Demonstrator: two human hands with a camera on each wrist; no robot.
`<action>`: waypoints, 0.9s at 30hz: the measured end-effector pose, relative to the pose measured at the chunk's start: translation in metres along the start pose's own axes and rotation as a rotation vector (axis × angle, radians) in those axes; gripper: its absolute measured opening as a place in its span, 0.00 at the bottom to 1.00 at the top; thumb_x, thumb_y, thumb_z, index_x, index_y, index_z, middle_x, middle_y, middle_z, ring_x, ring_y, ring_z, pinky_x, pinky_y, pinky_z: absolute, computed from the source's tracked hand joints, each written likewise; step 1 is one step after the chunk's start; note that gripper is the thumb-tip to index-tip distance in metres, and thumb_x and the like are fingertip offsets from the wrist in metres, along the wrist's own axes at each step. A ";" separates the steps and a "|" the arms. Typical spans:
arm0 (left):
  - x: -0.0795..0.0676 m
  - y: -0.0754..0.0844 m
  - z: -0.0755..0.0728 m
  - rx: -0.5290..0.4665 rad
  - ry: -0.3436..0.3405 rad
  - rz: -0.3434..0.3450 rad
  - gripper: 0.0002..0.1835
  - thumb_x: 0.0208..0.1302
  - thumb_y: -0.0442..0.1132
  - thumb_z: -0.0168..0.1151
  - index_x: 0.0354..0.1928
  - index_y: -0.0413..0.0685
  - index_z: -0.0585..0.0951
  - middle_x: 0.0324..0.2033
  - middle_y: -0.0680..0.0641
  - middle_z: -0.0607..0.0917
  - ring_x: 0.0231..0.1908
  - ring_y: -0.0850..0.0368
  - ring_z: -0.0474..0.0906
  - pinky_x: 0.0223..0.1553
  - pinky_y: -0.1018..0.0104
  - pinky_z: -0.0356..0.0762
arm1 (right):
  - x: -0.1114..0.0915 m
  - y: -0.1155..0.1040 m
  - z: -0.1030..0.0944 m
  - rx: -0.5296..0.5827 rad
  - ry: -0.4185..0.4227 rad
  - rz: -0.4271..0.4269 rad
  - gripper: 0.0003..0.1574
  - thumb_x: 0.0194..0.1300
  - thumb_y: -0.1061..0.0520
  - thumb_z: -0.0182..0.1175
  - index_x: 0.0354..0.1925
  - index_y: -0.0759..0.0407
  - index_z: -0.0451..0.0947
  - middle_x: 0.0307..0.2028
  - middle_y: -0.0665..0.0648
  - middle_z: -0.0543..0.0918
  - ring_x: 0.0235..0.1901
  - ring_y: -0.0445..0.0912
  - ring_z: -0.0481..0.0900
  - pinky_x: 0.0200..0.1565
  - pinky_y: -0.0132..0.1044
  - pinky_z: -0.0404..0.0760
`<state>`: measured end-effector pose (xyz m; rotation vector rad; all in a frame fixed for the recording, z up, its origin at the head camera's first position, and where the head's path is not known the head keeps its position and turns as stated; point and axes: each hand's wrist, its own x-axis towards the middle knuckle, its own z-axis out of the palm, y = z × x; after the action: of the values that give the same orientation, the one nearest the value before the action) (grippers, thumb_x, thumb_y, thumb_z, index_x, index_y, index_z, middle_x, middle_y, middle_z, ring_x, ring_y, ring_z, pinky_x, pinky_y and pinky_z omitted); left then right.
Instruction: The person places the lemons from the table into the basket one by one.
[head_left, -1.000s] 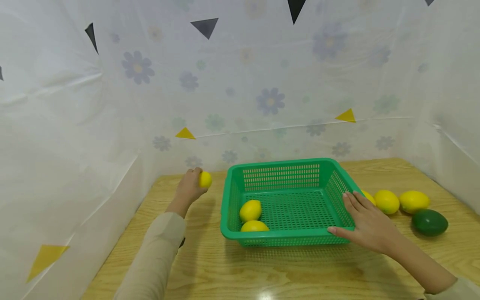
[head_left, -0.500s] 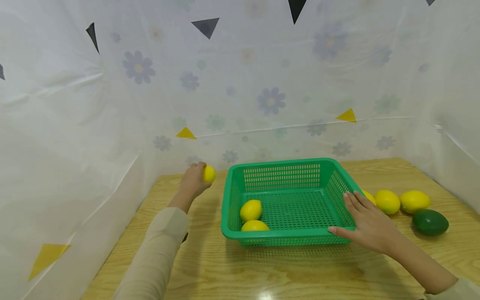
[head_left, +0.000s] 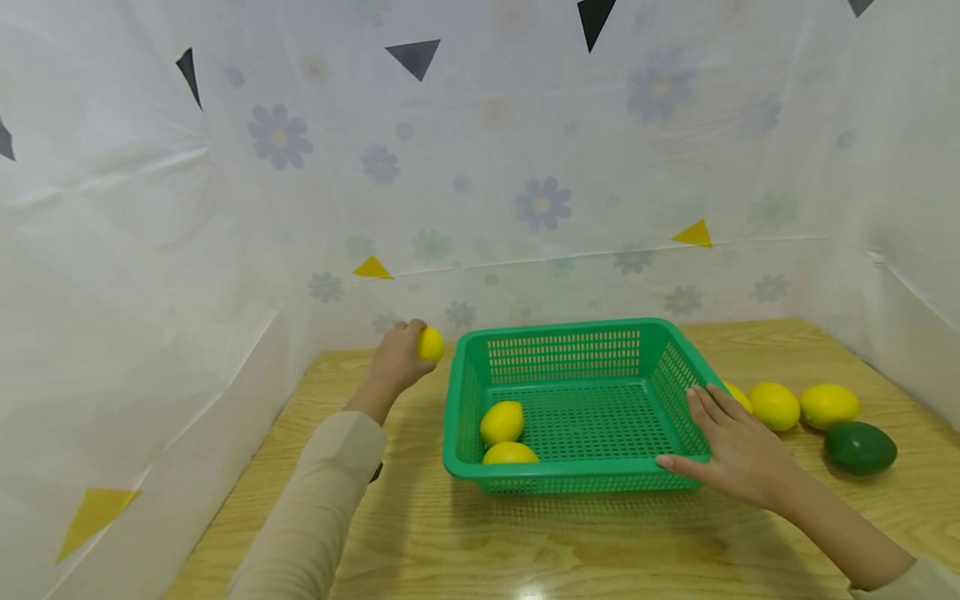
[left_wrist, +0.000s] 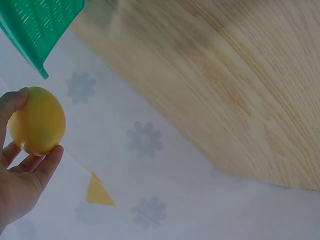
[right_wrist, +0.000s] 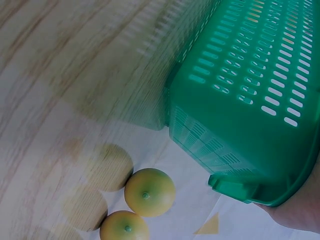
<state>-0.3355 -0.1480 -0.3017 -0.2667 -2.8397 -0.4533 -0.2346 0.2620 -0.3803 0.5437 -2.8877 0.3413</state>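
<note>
My left hand (head_left: 401,357) pinches a yellow lemon (head_left: 431,344) just left of the green plastic basket (head_left: 570,468). In the left wrist view the thumb and fingers curl round that lemon (left_wrist: 37,121), below a corner of the basket (left_wrist: 42,30). My right hand (head_left: 742,458) rests with spread, straight fingers on the basket's front right corner. Part of that hand (right_wrist: 300,205) shows at the rim in the right wrist view. Inside the basket, at its left end, lie two lemons, one behind (head_left: 502,423) and one in front (head_left: 510,453), partly hidden by the rim.
To the basket's right are yellow lemons (head_left: 774,407), one partly hidden behind the basket and right hand. A dark green avocado-shaped fruit (head_left: 860,447) sits in front of them. The wooden table (head_left: 570,550) is enclosed by white flower-patterned sheeting (head_left: 465,167) at the back and sides.
My left hand has moved right and slightly up in the head view, bringing the lemon closer to the basket. The right hand and basket have stayed in place.
</note>
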 end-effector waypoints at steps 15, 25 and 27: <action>0.002 0.021 -0.001 -0.019 -0.029 0.029 0.31 0.56 0.38 0.65 0.60 0.37 0.67 0.54 0.34 0.74 0.49 0.41 0.74 0.50 0.49 0.76 | 0.000 0.000 0.001 -0.005 -0.001 0.002 0.62 0.57 0.30 0.55 0.67 0.75 0.49 0.67 0.76 0.53 0.67 0.69 0.49 0.60 0.65 0.56; 0.003 0.033 0.006 -0.029 -0.044 0.075 0.30 0.56 0.37 0.65 0.60 0.38 0.68 0.53 0.35 0.74 0.49 0.42 0.74 0.50 0.51 0.76 | 0.000 0.000 0.000 -0.009 -0.007 0.004 0.62 0.57 0.30 0.55 0.67 0.76 0.50 0.67 0.76 0.53 0.67 0.70 0.49 0.61 0.65 0.56; 0.004 0.036 0.007 -0.028 -0.048 0.081 0.30 0.56 0.37 0.66 0.60 0.39 0.68 0.53 0.36 0.75 0.48 0.42 0.75 0.50 0.51 0.76 | 0.000 -0.001 0.000 -0.009 -0.007 0.005 0.62 0.57 0.30 0.55 0.67 0.75 0.50 0.67 0.76 0.53 0.67 0.70 0.49 0.61 0.65 0.56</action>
<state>-0.3326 -0.1110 -0.2974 -0.4009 -2.8583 -0.4762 -0.2346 0.2614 -0.3805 0.5376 -2.8966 0.3273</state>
